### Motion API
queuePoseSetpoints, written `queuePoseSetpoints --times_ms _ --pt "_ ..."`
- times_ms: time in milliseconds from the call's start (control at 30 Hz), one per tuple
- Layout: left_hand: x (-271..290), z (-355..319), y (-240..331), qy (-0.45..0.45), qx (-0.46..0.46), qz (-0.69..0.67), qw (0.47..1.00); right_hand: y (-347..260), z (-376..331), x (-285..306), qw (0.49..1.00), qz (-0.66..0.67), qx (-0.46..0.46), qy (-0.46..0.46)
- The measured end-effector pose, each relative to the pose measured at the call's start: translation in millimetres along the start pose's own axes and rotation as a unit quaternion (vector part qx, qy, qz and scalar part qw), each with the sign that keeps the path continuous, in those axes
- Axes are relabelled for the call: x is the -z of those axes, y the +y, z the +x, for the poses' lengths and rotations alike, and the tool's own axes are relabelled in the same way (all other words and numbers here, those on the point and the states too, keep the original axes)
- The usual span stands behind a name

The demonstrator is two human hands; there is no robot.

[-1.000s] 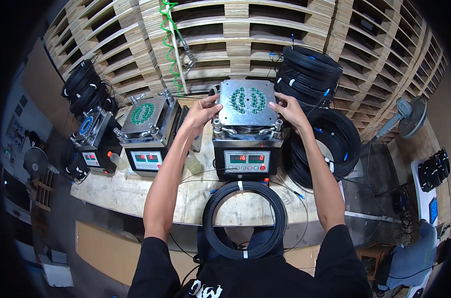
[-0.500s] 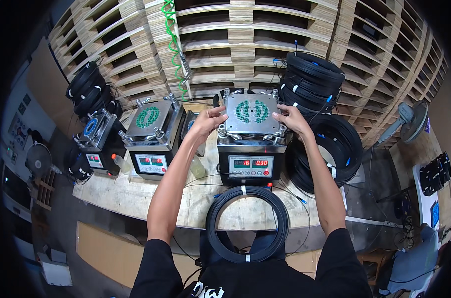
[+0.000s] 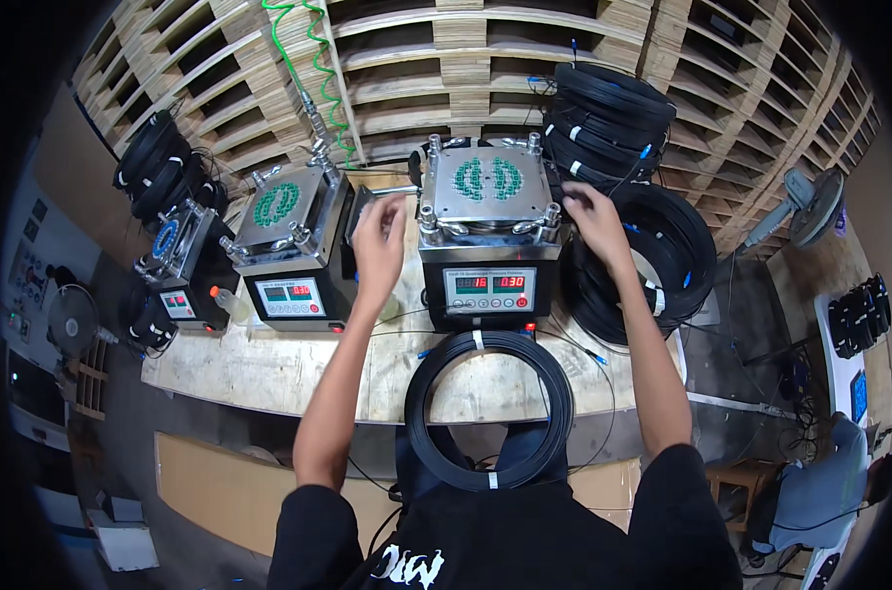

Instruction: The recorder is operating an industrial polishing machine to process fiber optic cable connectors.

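- Pallets (image 3: pixel 461 69) stacked high across the back
- Bench (image 3: pixel 225 364) of pale wood before them
- Fan (image 3: pixel 814 220) at right, near the pallets
- Floor (image 3: pixel 126 452), grey
- White table (image 3: pixel 838 393) at far right

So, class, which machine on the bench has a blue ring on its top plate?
The leftmost machine, beside the orange-capped bottle; the middle machine and rightmost machine show green there instead.

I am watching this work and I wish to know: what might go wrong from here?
The metal plate sits on the machine and the left grip is off it; if it is loose, which I cannot tell, it might shift. The black coil reaches past the front edge of the table, so a bump could perhaps make it slip. The thin cable near the right forearm might get snagged.
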State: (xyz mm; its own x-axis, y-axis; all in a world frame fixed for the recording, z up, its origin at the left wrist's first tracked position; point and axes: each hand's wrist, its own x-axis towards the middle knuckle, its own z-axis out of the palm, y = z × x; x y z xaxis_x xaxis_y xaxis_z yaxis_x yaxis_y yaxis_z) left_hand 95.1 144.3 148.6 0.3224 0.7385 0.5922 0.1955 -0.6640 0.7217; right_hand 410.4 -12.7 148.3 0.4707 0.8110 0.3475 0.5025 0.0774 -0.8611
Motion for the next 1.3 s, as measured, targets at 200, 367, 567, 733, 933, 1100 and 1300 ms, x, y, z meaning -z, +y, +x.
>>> queuePoseSetpoints --times_ms 200,367,567,733,933,1100,1300 --pt "41 -140 13 -0.08 -0.053 0.165 0.982 28 -140 -22 0.994 -0.1 -0.005 -0.052" --pt "25 -194 -2 -0.256 0.046 0.192 0.946 37 -193 -49 0.963 -0.139 -0.16 -0.166" --pt "15 -167 -12 -0.326 0.02 0.218 0.919 67 -200 -48 0.947 -0.309 -0.058 -0.07" --pt "11 -157 -22 -0.325 -0.125 0.379 0.857 82 -202 -49 0.927 -0.366 0.02 -0.084" --pt "-3 -170 -42 -0.467 0.045 0.244 0.849 98 -202 -59 0.963 -0.152 -0.181 -0.126" --pt "-12 -196 -54 -0.396 0.034 0.282 0.873 99 -212 -77 0.982 -0.147 -0.11 -0.044" --pt "8 -207 -40 -0.394 0.031 0.241 0.886 67 -233 -76 0.971 -0.095 -0.218 -0.036"
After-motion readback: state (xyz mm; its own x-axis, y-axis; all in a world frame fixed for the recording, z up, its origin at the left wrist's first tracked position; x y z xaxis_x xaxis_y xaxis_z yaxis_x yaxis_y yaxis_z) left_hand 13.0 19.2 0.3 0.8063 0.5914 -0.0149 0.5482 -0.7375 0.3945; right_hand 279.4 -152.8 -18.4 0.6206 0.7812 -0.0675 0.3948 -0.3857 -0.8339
